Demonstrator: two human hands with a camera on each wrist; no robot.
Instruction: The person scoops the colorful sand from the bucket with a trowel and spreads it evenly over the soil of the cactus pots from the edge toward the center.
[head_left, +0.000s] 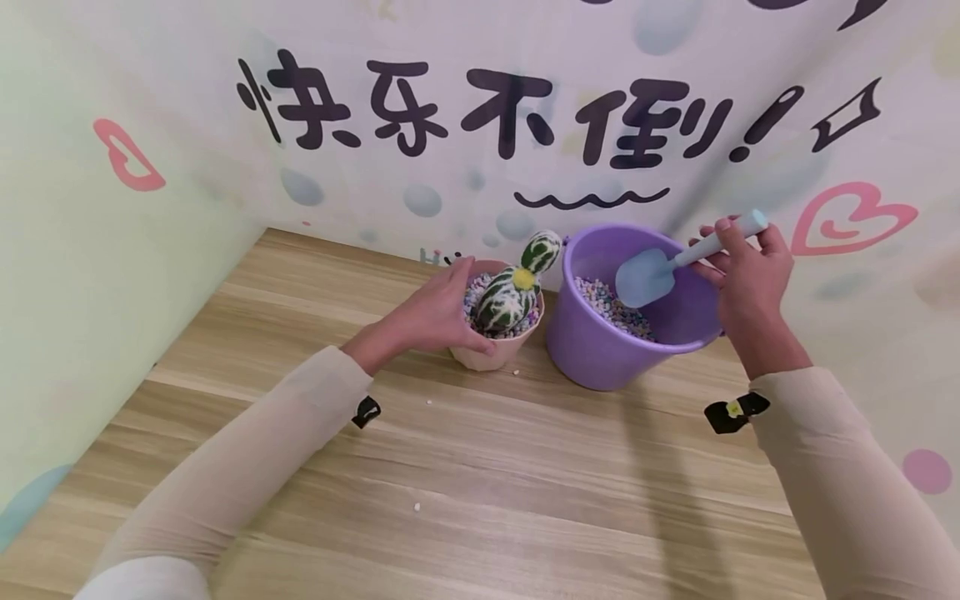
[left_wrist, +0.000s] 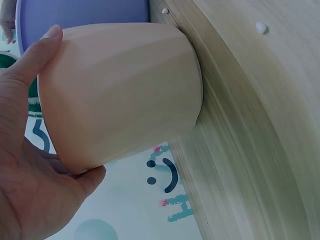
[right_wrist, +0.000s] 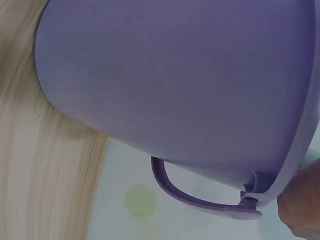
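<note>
My left hand (head_left: 427, 312) grips the rim of a pale pink flowerpot (head_left: 480, 360), thumb on the near side and fingers round the far side. Out of the pot rises a green-and-white cactus (head_left: 504, 302) with a yellow band, set in small coloured pebbles (head_left: 534, 318). In the left wrist view the pot's smooth wall (left_wrist: 125, 90) fills the middle. My right hand (head_left: 753, 279) holds a light blue trowel (head_left: 647, 279) by its handle. The trowel's blade hangs inside a purple bucket (head_left: 596, 354), above more pebbles (head_left: 600, 304); I cannot see any load on it.
Pot and bucket stand side by side on a wood-grain tabletop (head_left: 450, 467), close to a printed backdrop (head_left: 465, 175). A few loose white pebbles (left_wrist: 261, 28) lie on the wood. The bucket's handle (right_wrist: 200, 202) hangs down on its far side.
</note>
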